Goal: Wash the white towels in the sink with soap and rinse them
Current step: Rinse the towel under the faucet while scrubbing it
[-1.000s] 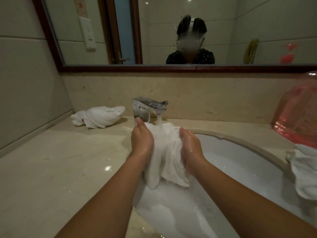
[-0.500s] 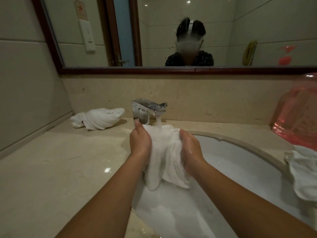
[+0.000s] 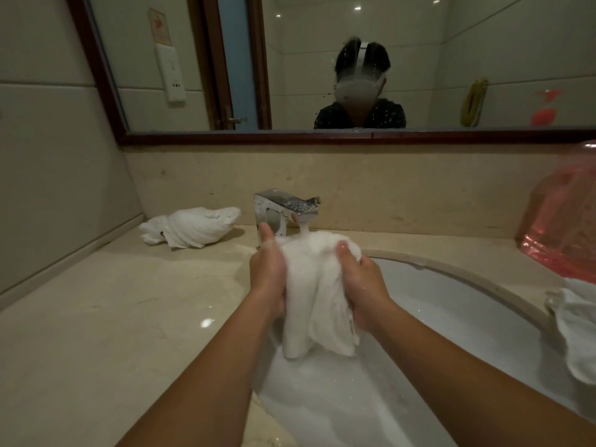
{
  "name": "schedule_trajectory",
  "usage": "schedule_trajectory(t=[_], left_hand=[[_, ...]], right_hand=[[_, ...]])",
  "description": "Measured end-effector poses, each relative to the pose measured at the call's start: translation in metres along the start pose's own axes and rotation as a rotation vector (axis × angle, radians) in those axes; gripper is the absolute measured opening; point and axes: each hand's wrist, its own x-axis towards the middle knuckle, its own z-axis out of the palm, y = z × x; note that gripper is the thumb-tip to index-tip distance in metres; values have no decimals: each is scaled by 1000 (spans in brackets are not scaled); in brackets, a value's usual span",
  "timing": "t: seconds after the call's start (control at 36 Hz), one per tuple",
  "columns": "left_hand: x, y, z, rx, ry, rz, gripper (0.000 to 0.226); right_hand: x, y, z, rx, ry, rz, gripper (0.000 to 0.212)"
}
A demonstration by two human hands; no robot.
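Observation:
A wet white towel (image 3: 314,295) hangs bunched between my two hands over the white sink (image 3: 451,304), its top under water running from the chrome faucet (image 3: 283,209). My left hand (image 3: 267,272) presses against the towel's left side, fingers pointing up toward the faucet. My right hand (image 3: 361,282) grips the towel's right side, thumb curled over its top. The towel's lower folds dangle into the basin. A second white towel (image 3: 193,225) lies twisted on the counter at the back left. A third white towel (image 3: 577,330) drapes over the sink's right rim.
A beige marble counter (image 3: 113,317) surrounds the sink, with a wall on the left. A pink translucent plastic container (image 3: 564,227) stands at the back right. A dark-framed mirror (image 3: 322,137) runs above the backsplash and reflects a person.
Both hands have shifted slightly on the towel under the running water; my right thumb now sits higher over the towel's top. The view has tilted down a little.

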Motion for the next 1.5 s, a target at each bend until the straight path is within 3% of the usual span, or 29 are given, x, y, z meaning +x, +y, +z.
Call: schedule_trajectory(t=[0.08, 0.14, 0.28, 0.33, 0.39, 0.5, 0.58, 0.69, 0.83, 0.97, 1.06, 1.17, 1.25, 1.33, 1.42, 1.47, 1.5], left_hand=[[3, -5, 2, 26, -63, -47, 98], [2, -7, 5, 20, -120, -84, 105], [-7, -3, 2, 126, -235, -71, 98], [-5, -4, -1, 194, -175, -3, 96], [8, -9, -4, 184, -99, 22, 117], [30, -18, -9, 75, -74, -4, 120], [39, -21, -10, -54, -33, -53, 127], [30, -14, -7, -167, -28, -98, 125], [18, -1, -8, -303, -102, -104, 116], [20, 5, -13, -372, -131, -83, 103], [21, 5, -14, -335, -129, -82, 101], [18, 2, -10, -301, -160, -93, 115], [17, 0, -8, -248, -64, -47, 94], [17, -2, -8, -158, 50, 22, 86], [8, -2, -7, -88, 52, 43, 103], [6, -3, -4, -61, 40, 28, 123], [6, -4, -3, -64, 36, 29, 120]], right_hand=[[7, -7, -2, 166, -8, 49, 41], [10, -10, 0, 231, -48, 78, 51], [18, -8, 13, 271, -34, 114, 51], [20, -6, 15, 317, -82, 131, 78], [21, -2, 12, 355, -183, 160, 103], [16, -5, 5, 198, -223, 33, 55], [17, -1, 1, 63, -199, -42, 40], [14, 7, -1, -69, -179, -2, 53], [18, 18, -7, 14, -330, 168, 100], [8, 20, -11, -65, -549, 246, 93], [10, 20, -7, 28, -452, 137, 77], [15, 17, 2, -6, -161, -52, 71], [16, 11, 0, -120, -50, -212, 36], [22, 10, -8, -308, -7, -345, 23], [28, 13, -17, -504, 60, -378, 26], [28, 12, -19, -487, 74, -364, 25], [28, 12, -18, -433, 63, -353, 24]])
